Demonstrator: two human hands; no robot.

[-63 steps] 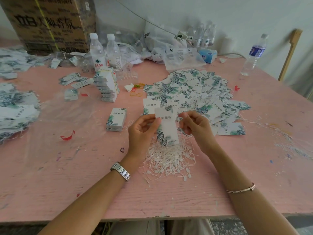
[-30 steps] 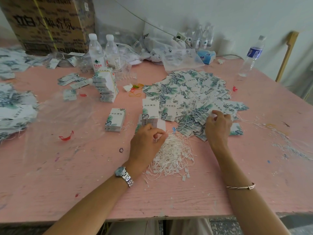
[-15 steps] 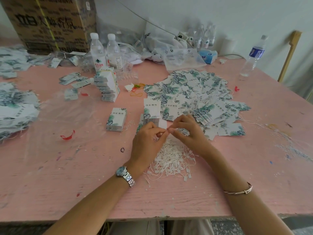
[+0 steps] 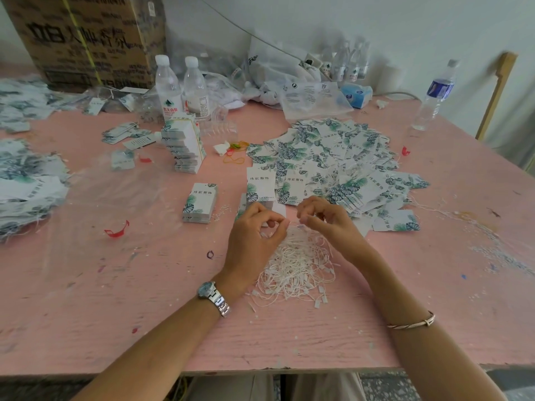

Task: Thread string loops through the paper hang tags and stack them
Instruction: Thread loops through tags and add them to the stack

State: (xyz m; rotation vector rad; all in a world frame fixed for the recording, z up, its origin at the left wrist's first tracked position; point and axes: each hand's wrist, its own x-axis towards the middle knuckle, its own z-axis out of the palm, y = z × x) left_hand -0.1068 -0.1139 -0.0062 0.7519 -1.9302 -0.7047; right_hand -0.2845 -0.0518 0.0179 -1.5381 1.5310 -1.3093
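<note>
Nearest the front edge of the pink table [image 4: 115, 314], two bare forearms reach in, the left wearing a metal watch [image 4: 214, 298] and the right a thin bracelet [image 4: 411, 322]. Between the wrists lies a tangled pile of white strings [image 4: 295, 270].

At 12 o'clock from that pile, the left hand [image 4: 252, 235] and the right hand [image 4: 333, 224] meet over its far edge, fingertips almost touching. On each hand the thumb and forefinger are pressed together, pinching a single string loop [image 4: 291, 226] raised from the pile, while the other fingers curl loosely. The strand is thin and hard to trace between them.

Just behind the left knuckles sits a low stack [image 4: 278, 209] of tags, partly hidden by the hand. At 10 o'clock from the hands is a neat short bundle [image 4: 199, 202], and at 9 o'clock a red plastic scrap [image 4: 117, 230]. At 1 o'clock a broad spread of leaf-printed hang tags [image 4: 333, 157] fans across the table, overlapping loosely.

Farther off at 11 o'clock, a tall leaning tower of bundles [image 4: 185, 146] stands in front of two water bottles [image 4: 168, 82], with a cardboard box [image 4: 86, 39] behind them. Far out at 9 o'clock, a heap of strung tags [image 4: 26, 183] covers the table's left edge. At 2 o'clock a blue-labelled bottle [image 4: 434, 94] stands near the wall.
</note>
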